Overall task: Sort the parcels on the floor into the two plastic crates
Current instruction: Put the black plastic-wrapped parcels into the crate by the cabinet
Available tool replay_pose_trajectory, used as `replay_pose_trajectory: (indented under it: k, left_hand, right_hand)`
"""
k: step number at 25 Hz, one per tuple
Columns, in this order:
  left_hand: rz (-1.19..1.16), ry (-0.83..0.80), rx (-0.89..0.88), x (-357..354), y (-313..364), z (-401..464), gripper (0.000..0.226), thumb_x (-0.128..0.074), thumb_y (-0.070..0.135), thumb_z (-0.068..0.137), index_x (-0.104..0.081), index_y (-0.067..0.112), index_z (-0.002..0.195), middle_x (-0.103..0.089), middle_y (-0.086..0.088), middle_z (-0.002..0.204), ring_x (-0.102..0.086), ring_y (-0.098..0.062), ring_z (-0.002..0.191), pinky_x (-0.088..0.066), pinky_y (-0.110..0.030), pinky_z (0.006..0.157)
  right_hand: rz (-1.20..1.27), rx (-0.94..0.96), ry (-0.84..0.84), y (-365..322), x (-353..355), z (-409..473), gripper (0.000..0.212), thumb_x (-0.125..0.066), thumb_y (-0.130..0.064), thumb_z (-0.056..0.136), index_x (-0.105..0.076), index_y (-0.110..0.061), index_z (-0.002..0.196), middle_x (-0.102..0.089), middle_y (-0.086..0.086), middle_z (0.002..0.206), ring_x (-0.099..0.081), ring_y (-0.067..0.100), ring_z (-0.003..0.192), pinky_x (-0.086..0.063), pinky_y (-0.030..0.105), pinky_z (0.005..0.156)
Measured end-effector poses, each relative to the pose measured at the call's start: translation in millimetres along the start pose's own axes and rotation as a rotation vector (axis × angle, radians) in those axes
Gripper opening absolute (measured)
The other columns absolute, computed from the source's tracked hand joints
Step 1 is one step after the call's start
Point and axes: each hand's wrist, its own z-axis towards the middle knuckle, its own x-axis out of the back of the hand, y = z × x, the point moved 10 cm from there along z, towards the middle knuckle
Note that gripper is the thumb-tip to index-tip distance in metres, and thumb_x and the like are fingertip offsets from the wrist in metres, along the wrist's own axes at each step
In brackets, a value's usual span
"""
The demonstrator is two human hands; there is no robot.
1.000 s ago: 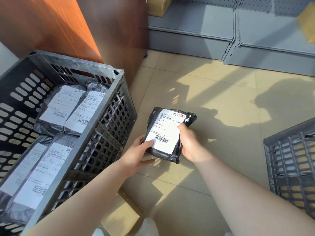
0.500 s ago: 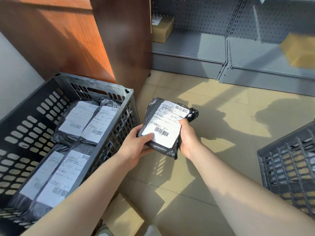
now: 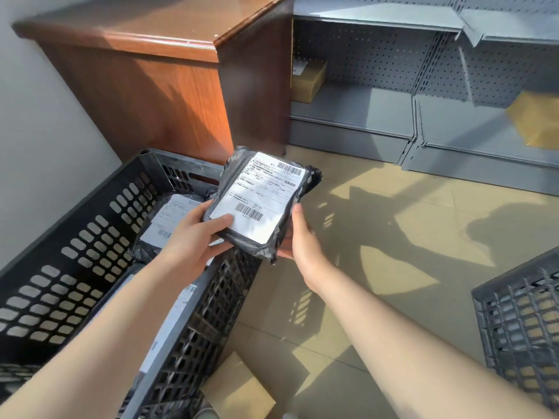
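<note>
The black parcel (image 3: 260,204) now sits higher and further left than half a second ago: it has risen off the floor area and hangs over the near right corner of the left crate (image 3: 75,237), where before it was held beside that crate's outer wall. The view has tipped upward too, so more of the wooden cabinet (image 3: 151,86) and the grey shelving (image 3: 378,116) shows than earlier.

Both hands are clamped on the parcel. The left hand (image 3: 190,237) grips its lower left corner, thumb lying flat on the white shipping label (image 3: 257,198) and the fingers tucked under the bag. The right hand (image 3: 298,237) holds the right edge, thumb pointing up along the side and the palm cupped beneath. Both forearms reach forward from the bottom of the view, the left one passing over the left crate. The parcel is tilted, label facing up.

Inside the left crate lies another labelled black parcel (image 3: 169,219), partly hidden by the left hand; a further label shows beside the left forearm. The right crate (image 3: 520,328) stands at the right edge, well apart from the hands. A flat cardboard piece (image 3: 239,391) lies on the tiled floor (image 3: 378,267) just beside the left crate. Brown boxes (image 3: 308,80) rest on the shelving.
</note>
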Motion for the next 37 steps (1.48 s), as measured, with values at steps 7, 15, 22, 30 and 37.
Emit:
replay_pose_trajectory:
  k: [7, 15, 22, 30, 37]
  left_hand:
    - [-0.095, 0.239, 0.032, 115.0, -1.7, 27.7, 0.033, -0.066, 0.006, 0.090, -0.058, 0.009, 0.122, -0.071, -0.008, 0.116, -0.072, -0.020, 0.097, -0.058, -0.036, 0.079]
    - [-0.162, 0.450, 0.103, 208.1, -42.3, 55.8, 0.038, -0.065, 0.010, 0.092, -0.055, 0.011, 0.129, -0.070, -0.008, 0.116, -0.072, -0.018, 0.096, -0.061, -0.028, 0.067]
    - [-0.133, 0.529, 0.074, 231.9, -52.2, 75.9, 0.037, -0.059, 0.008, 0.096, -0.054, 0.010, 0.132, -0.067, -0.007, 0.120, -0.069, -0.017, 0.096, -0.058, -0.028, 0.071]
    - [0.179, 0.516, 0.015, 220.3, -54.4, 96.4, 0.053, -0.066, 0.009, 0.091, -0.052, 0.027, 0.139, -0.065, 0.000, 0.123, -0.068, -0.022, 0.103, -0.056, -0.041, 0.090]
    - [0.807, 0.553, 0.058, 210.1, -33.3, 102.6, 0.063, -0.057, 0.024, 0.092, -0.035, 0.026, 0.151, -0.048, -0.007, 0.145, -0.047, -0.032, 0.127, -0.042, -0.043, 0.105]
  right_hand:
    - [-0.890, 0.520, -0.156, -28.7, -70.4, -18.7, 0.043, -0.039, -0.032, 0.104, -0.044, -0.026, 0.147, -0.031, -0.008, 0.160, -0.018, 0.013, 0.149, -0.010, 0.032, 0.122]
    - [-1.121, 0.626, -0.090, -12.3, -100.1, -13.7, 0.055, -0.041, -0.055, 0.099, -0.045, -0.025, 0.144, -0.021, -0.004, 0.164, -0.014, 0.018, 0.152, -0.002, 0.037, 0.124]
    - [-1.105, 0.722, 0.028, -7.7, -102.6, -15.6, 0.060, -0.037, -0.056, 0.095, -0.054, -0.017, 0.138, -0.033, 0.004, 0.160, -0.026, 0.025, 0.150, -0.010, 0.039, 0.122]
    - [-1.087, 0.720, 0.029, -0.5, -102.4, -12.7, 0.065, -0.028, -0.058, 0.094, -0.051, -0.017, 0.140, -0.028, 0.003, 0.162, -0.020, 0.024, 0.151, -0.013, 0.041, 0.122]
    - [-1.089, 0.714, 0.028, 0.5, -103.2, -13.9, 0.065, -0.027, -0.057, 0.095, -0.049, -0.017, 0.142, -0.025, 0.003, 0.163, -0.017, 0.024, 0.152, -0.011, 0.040, 0.121]
